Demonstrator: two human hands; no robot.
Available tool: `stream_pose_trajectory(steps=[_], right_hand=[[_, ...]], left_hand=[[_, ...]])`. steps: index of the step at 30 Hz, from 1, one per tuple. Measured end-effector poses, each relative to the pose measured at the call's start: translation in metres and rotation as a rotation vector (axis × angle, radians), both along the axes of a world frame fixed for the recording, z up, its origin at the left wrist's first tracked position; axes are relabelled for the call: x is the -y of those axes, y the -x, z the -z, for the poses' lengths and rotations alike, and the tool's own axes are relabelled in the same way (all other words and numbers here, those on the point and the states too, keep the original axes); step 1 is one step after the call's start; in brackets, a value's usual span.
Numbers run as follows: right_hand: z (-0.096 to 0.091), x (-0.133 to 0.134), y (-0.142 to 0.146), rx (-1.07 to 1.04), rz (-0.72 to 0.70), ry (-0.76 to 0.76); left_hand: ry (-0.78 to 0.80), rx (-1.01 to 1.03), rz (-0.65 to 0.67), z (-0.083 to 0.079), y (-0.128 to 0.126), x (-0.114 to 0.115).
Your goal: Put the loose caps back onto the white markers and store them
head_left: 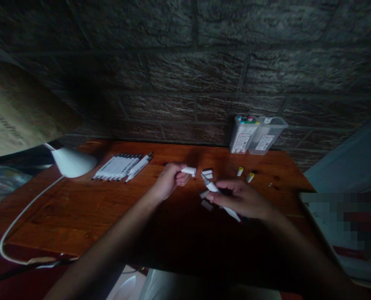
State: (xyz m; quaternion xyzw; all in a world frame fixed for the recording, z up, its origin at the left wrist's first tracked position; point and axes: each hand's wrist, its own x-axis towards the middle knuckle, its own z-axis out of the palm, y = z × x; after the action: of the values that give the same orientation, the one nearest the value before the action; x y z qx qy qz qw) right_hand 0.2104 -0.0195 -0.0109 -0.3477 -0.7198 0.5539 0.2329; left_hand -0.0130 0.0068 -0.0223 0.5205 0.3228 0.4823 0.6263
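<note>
Between the thumb and fingers of my left hand [170, 181] is a small white marker cap [189, 171]. My right hand [242, 197] grips a white marker [212, 187] with a grey tapered tip; it slants up and left toward the cap, apart from it. Beneath and beside the marker lie several loose white caps [207, 205], partly in shadow. Two yellow-ended caps [240, 171] rest on the table past my right hand. To the left of my left hand, several white markers with dark ends [119, 166] lie side by side in a row.
Against the stone wall [179, 71] stand a clear case with coloured markers [244, 135] and another clear case [265, 137]. A lamp with a white base [74, 162] and a cable [15, 221] occupies the left of the wooden table [85, 212]. The front area is dark.
</note>
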Motion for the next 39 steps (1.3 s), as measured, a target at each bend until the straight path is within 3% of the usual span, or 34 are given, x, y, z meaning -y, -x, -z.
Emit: stream_pose_trajectory(steps=[7, 16, 21, 29, 33, 37, 39], right_hand=[[-0.001, 0.001, 0.0, 0.089, -0.064, -0.058], [0.003, 0.0, 0.003, 0.077, -0.096, -0.117], [-0.001, 0.005, 0.007, 0.027, -0.057, -0.058], [0.003, 0.008, 0.013, -0.037, -0.03, -0.111], [0.001, 0.007, 0.013, -0.076, -0.036, 0.007], [-0.002, 0.005, 0.008, -0.158, -0.005, 0.117], [-0.002, 0.004, 0.006, -0.256, 0.0, 0.204]], left_hand=[[-0.02, -0.218, 0.138, 0.006, 0.003, 0.005], [-0.436, -0.588, 0.017, -0.007, -0.001, 0.014], [-0.477, -0.603, 0.003, -0.006, 0.002, 0.014], [-0.524, -0.679, -0.026, -0.005, -0.001, 0.016], [-0.578, -0.691, -0.173, -0.003, 0.001, 0.014], [-0.526, -0.586, -0.424, -0.002, 0.006, 0.01], [-0.504, -0.569, -0.489, -0.002, 0.007, 0.008]])
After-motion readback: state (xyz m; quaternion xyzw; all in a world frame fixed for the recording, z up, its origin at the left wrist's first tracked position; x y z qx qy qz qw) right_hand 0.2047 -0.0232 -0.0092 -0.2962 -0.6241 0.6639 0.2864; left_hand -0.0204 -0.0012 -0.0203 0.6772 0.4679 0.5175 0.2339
